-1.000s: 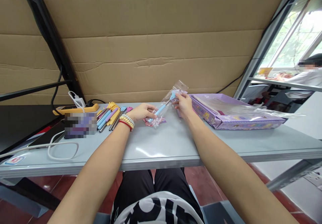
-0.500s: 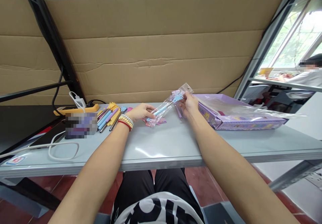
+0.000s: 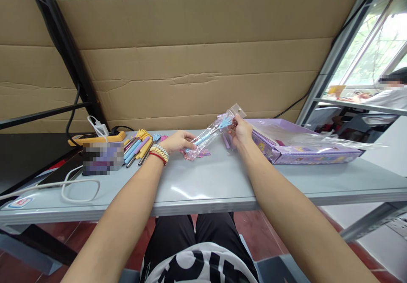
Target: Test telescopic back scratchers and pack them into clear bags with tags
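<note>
A clear plastic bag (image 3: 210,131) slants up to the right above the table, with a light-blue back scratcher (image 3: 225,123) with a hand-shaped head inside it. My left hand (image 3: 180,142) pinches its lower left end. Near the bag's upper end, beside the scratcher's head, my right hand (image 3: 241,131) has its fingers closed on the plastic. Small pink pieces (image 3: 205,152) lie partly hidden under the bag. Left of my left hand lies a pile of back scratchers (image 3: 137,147) in yellow, blue, purple and pink, some with metal rods showing.
A purple open box (image 3: 314,156) with clear plastic sleeves on top stands to the right. At the left are a yellow power strip (image 3: 95,139), a blurred-out item (image 3: 103,158) and a white cable (image 3: 79,181). Cardboard (image 3: 203,62) walls the back. A person (image 3: 389,92) sits far right.
The bag and my right hand have shifted very slightly right and up. My left hand stays in place.
</note>
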`<state>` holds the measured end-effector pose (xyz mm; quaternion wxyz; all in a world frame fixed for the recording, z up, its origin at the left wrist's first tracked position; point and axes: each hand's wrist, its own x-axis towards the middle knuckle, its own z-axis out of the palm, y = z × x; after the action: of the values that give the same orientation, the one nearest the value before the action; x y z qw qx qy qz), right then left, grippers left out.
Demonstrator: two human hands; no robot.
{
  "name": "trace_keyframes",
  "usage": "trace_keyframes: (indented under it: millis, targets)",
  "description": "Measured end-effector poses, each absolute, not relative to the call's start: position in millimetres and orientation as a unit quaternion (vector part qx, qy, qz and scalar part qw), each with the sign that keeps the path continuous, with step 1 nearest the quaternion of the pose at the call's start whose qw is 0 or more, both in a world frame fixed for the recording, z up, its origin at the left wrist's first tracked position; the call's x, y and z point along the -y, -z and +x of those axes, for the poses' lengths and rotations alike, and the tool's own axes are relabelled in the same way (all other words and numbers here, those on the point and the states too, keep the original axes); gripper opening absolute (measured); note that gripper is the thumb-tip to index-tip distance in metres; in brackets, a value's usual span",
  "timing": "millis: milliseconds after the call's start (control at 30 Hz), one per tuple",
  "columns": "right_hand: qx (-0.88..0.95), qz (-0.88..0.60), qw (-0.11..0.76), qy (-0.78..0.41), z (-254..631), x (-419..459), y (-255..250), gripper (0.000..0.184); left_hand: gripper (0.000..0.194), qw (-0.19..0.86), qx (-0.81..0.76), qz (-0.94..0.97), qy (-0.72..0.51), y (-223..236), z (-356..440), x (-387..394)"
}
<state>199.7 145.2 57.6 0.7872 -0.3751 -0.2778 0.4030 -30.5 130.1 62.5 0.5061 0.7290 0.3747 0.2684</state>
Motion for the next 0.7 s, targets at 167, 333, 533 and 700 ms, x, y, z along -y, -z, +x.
trace_keyframes:
  millis: [167, 333, 533, 700]
  targets:
    - [0.273, -0.370, 0.791, -0.404, 199.2, -141.4, -60.7, 0.022, 0.031, 0.480, -0.378, 0.733, -0.298, -60.4, -29.5, -131.5]
    - [0.259, -0.359, 0.793, -0.419, 199.7, -140.4, -62.3, 0.022, 0.033, 0.446, -0.396, 0.748, -0.291, -66.0, -31.7, -134.8]
    - [0.289, -0.357, 0.774, -0.436, 193.3, -139.9, -62.9, 0.025, 0.035, 0.337, -0.408, 0.790, -0.310, -65.7, -51.3, -145.4]
    - [0.335, -0.355, 0.753, -0.442, 188.6, -139.8, -60.1, 0.026, 0.042, 0.275, -0.429, 0.777, -0.368, -49.3, -78.5, -154.4]
